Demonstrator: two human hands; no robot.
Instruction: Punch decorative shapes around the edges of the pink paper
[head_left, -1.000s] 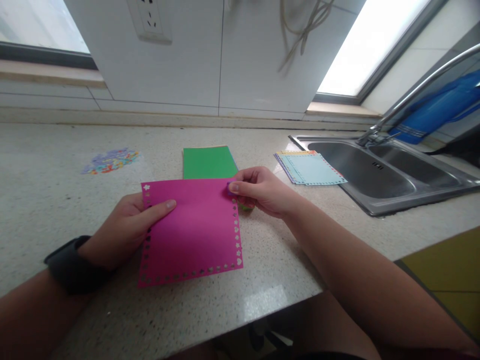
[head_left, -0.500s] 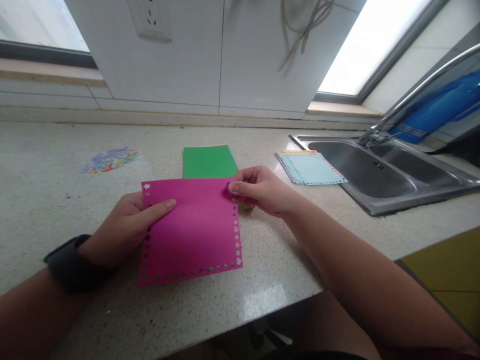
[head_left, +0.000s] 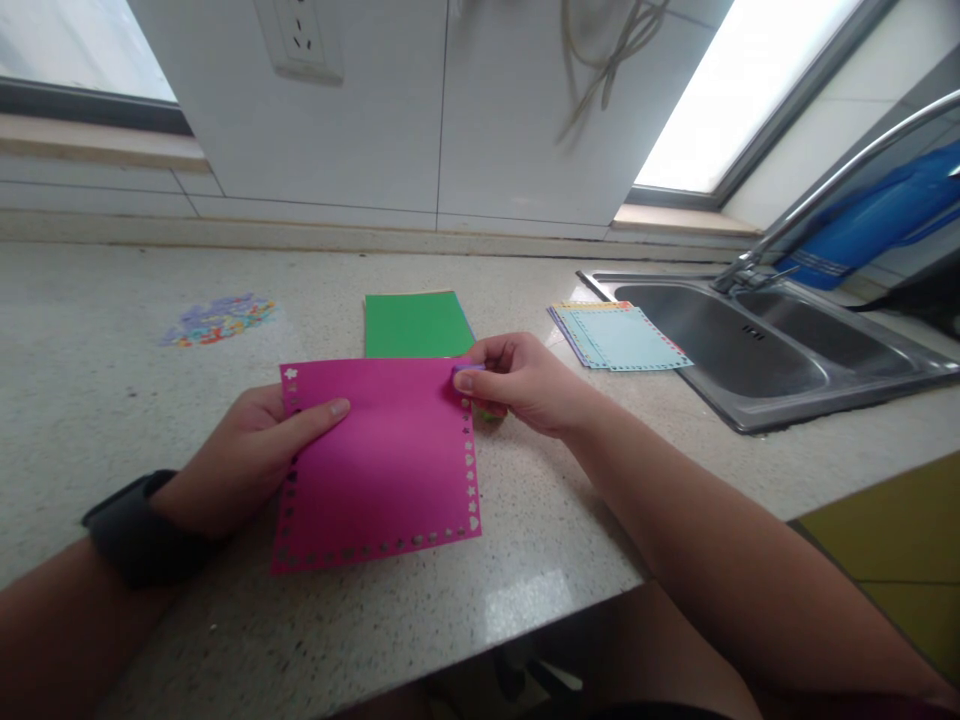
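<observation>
Left hand (head_left: 247, 455) grip is closing on the left edge of the magenta sheet (head_left: 379, 465), thumb lying flat on top, fingers underneath. Right hand (head_left: 525, 385) grip is pinching a small purple punch (head_left: 466, 372) at the sheet's top right corner; something green is showing under that hand, can't tell what. Sheet is sitting low over the near part of the desk (head_left: 112, 400), punched shapes running along left, bottom and right edges. Green paper stack (head_left: 416, 325) is lying just behind it. Pale blue punched sheets (head_left: 619, 337) are lying beside the sink (head_left: 757, 350). Colourful paper scraps (head_left: 217, 320) are sitting far left.
</observation>
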